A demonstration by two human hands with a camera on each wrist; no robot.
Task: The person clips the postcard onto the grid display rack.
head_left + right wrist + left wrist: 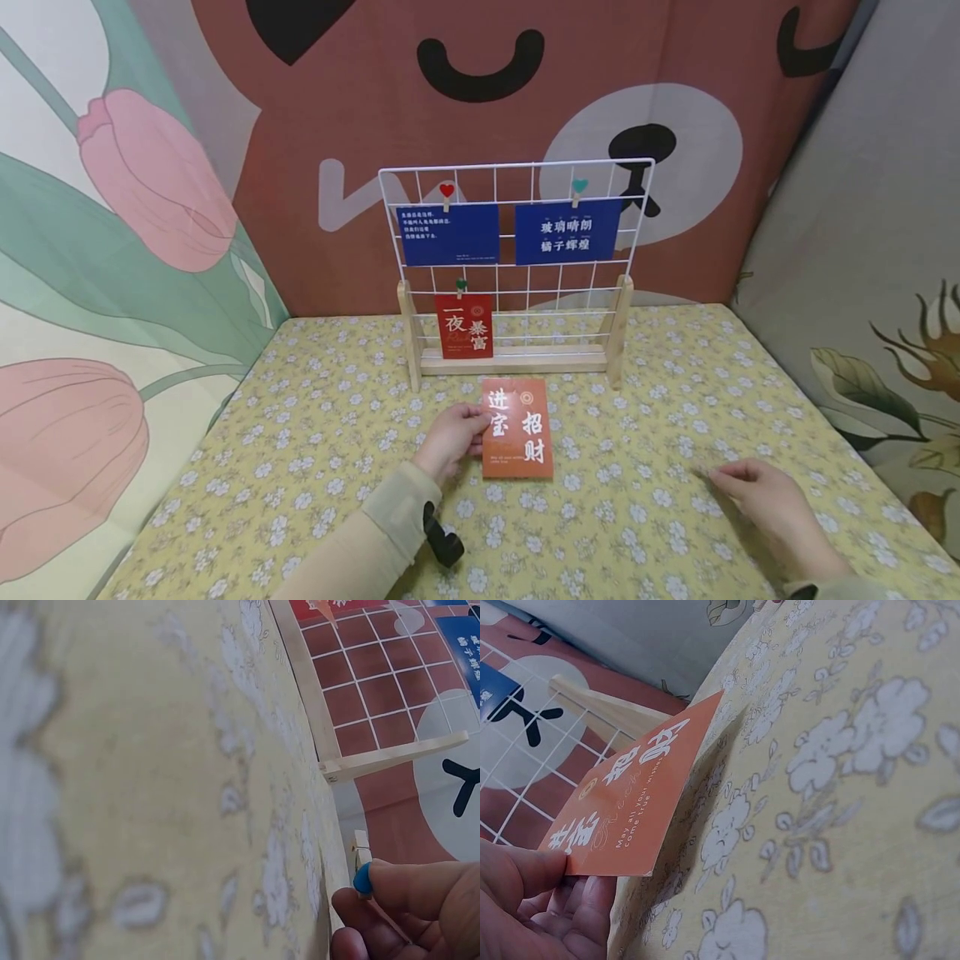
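Note:
My left hand (452, 439) pinches the left edge of an orange card (519, 446) with white characters, thumb on its face. In the left wrist view the card (641, 802) is tilted, with its shadow on the cloth beside it. Off to the right, my right hand (776, 510) is low over the tablecloth. Between its thumb and forefinger is a small wooden clothespin (361, 841) with a blue ornament (363, 878), seen in the right wrist view. Ahead stands a white wire grid rack (532, 279) on a wooden base.
Two blue cards, left (450, 242) and right (567, 236), hang from the rack by heart-topped clips. Below the left one a red card (464, 329) hangs under a green clip (461, 286). A flowered yellow tablecloth (315, 492) covers the table; printed curtains (337, 275) surround it.

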